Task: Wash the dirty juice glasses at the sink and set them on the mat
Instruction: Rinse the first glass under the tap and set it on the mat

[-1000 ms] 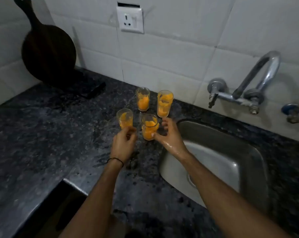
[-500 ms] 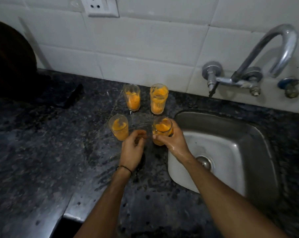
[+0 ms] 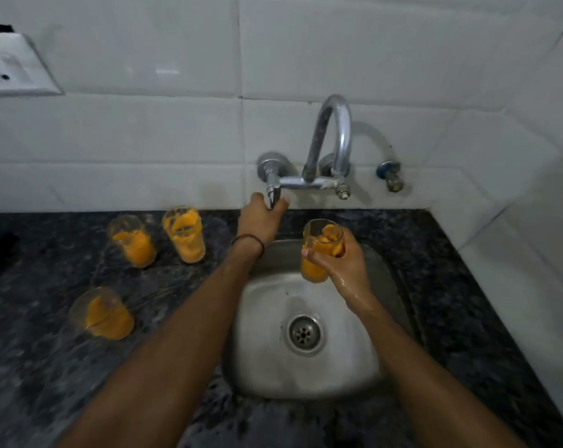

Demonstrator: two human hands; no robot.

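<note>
— Hands?
— We logged the right hand (image 3: 343,268) wrapped round a glass (image 3: 319,240) over the sink (image 3: 306,379), one o'clock; left hand (image 3: 260,219) pinching the tap handle (image 3: 273,193), twelve.
— Rest?
— Three glasses (image 3: 184,236) stood at nine.

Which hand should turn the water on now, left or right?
Left, most likely. The left hand grips the tap handle, while the right hand is busy holding a dirty glass over the sink.
</note>
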